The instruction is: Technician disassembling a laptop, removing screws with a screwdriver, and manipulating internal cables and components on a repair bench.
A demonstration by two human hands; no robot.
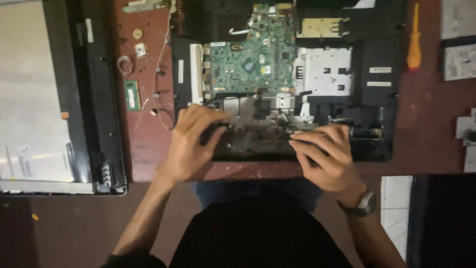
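— Reddish-brown, that table (144,149), and dim all round it. What are the hands on?

— Both rest on the near edge of the opened laptop base (377,99). The left hand (191,141) is curled, fingers bent down onto a dark part at the near-left corner; whether it pinches something I cannot tell. The right hand (322,156), with a wristwatch (364,204) on its wrist, lies with its fingers stretched flat toward the middle, pressing on the frame.

— How would you do it well?

— I'd judge it wants even pressure from both sides, fingers kept off the green circuit board (245,64) and clear of the thin cables, with no prying at one corner.

— And around them, counted?

— One base, one circuit board, one pale metal plate (322,72) beside it. Left of the base: one small green memory stick (131,94), one coin-like disc (137,33), one loose white wire (161,74). Far left, one screen panel (34,99) lying flat. Right, one yellow-handled screwdriver (414,39).
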